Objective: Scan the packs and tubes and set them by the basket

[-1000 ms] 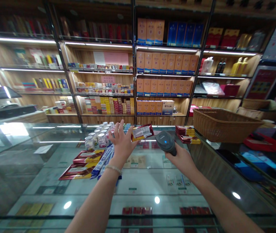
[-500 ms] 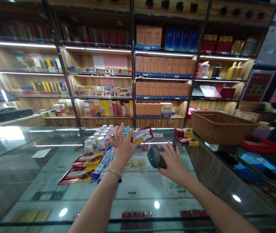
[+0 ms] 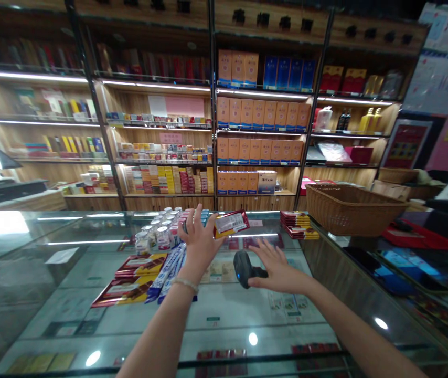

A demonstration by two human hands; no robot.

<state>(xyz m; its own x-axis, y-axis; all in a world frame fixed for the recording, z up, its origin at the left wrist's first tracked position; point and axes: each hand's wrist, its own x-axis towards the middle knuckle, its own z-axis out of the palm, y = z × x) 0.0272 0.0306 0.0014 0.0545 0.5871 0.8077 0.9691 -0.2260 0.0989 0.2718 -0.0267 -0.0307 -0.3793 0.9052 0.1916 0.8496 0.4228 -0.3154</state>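
Observation:
My left hand (image 3: 197, 242) holds a chocolate bar (image 3: 232, 224) in a red and yellow wrapper above the glass counter, its barcode side facing me. The fingers I can see are spread, and the far ones hide part of the grip. A black handheld barcode scanner (image 3: 243, 269) with a small blue light lies tilted beside my right hand (image 3: 277, 268). That hand's fingers are stretched out above the scanner's handle, with the thumb below it. To the left are more chocolate bars (image 3: 129, 291), blue-and-white stick packs (image 3: 169, 268) and several small white-lidded jars (image 3: 163, 237).
A stack of chocolate bars (image 3: 298, 226) stands at the right, next to a brown wicker basket (image 3: 353, 210). The glass counter (image 3: 227, 310) shows goods beneath its top. Shelves of boxed goods (image 3: 263, 113) line the back wall. A paper slip (image 3: 62, 255) lies at left.
The scanner has turned and shifted slightly down and left, and the right hand's fingers have straightened away from its handle. My left hand keeps the chocolate bar nearly still. The view has shifted slightly.

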